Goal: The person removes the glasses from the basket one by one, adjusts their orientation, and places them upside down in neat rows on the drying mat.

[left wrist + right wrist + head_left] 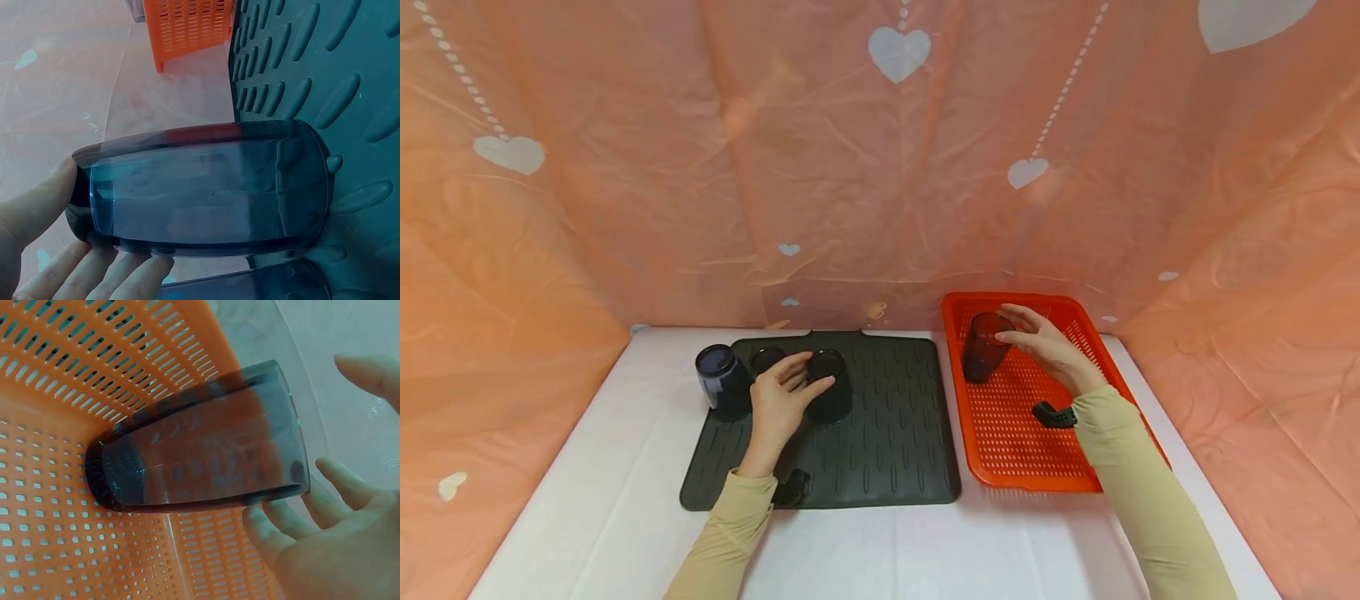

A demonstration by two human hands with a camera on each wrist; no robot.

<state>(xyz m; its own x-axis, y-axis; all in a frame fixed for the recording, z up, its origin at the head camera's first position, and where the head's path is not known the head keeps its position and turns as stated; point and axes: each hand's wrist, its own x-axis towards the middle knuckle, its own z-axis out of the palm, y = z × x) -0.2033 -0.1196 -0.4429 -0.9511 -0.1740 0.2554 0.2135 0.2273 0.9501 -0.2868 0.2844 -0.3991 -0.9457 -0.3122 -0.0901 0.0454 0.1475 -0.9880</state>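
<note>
My left hand (778, 404) pinches the base end of a dark tinted drinking glass (835, 403), which stands upside down on a dark ribbed mat (895, 433). In the left wrist view, the thumb lies at one edge of this glass (200, 194) and the fingers along its side. Two similar glasses stand left of it, one (718, 379) at the mat's edge and another (766, 358) partly hidden by the hand. Inside the red basket (970, 433), a dark glass (985, 350) stands mouth up. Around its rim my right hand (1048, 350) is spread, thumb apart from the glass.
The perforated basket lies right of the mat, both on a white-covered table (850, 550). A pinkish-orange curtain (850, 167) with white hearts hangs behind and at both sides. Dark wrist devices (1055, 415) show below the hands.
</note>
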